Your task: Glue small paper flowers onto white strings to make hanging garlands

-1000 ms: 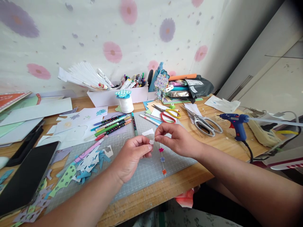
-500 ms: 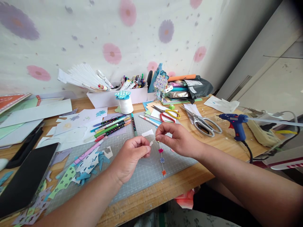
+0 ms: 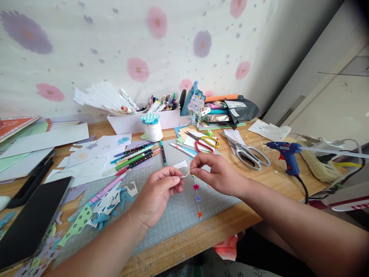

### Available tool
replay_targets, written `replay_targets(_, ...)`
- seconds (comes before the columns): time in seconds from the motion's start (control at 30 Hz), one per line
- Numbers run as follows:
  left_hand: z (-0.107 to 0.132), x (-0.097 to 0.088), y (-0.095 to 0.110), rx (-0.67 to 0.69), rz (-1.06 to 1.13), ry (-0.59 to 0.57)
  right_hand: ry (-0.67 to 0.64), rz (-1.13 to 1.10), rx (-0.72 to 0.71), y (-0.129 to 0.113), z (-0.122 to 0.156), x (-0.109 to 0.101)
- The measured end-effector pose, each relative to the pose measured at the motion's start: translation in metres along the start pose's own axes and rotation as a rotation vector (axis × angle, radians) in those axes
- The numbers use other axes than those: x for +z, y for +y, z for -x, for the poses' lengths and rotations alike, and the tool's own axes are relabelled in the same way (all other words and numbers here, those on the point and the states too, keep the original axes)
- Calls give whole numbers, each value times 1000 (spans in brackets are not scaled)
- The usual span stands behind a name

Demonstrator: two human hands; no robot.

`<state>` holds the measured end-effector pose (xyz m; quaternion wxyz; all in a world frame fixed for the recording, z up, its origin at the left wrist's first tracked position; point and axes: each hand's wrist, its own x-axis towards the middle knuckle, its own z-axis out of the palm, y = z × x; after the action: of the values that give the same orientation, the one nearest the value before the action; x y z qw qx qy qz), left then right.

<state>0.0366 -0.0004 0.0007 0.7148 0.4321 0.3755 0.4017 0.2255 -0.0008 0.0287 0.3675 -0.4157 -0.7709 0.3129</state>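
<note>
Both hands meet over the grey cutting mat [image 3: 184,215] near the table's front edge. My left hand [image 3: 157,194] is closed in a pinch on one end of a thin white thread [image 3: 186,175]. My right hand [image 3: 215,172] pinches the same thread a little to the right. From the right-hand pinch the thread hangs down with three small paper flowers [image 3: 197,198] on it: pink, blue, then orange at the bottom.
Coloured markers [image 3: 135,154] and cut paper scraps [image 3: 106,200] lie left of the hands. A white thread spool [image 3: 153,129], red-and-yellow scissors [image 3: 205,142], large grey scissors [image 3: 248,154] and a blue glue gun [image 3: 285,152] lie behind and to the right. A black tablet [image 3: 31,219] sits far left.
The small white paper piece held between the fingers is no longer seen; a short length of thread now shows between the two pinches. The hands have barely shifted.
</note>
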Motion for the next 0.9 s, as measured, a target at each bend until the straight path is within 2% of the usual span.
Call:
replay_targets(0.17,0,0,-1,-6,17,-6,9,0,7,1,0,1)
replay_targets(0.43,-1,1,-3,32,-96,14,22,25,13,2,0,0)
replay_targets(0.63,-2,2,-4,47,-162,92,10,40,9,3,0,3)
replay_targets(0.9,-2,2,-5,69,-111,173,-57,89,-9,1,5,13)
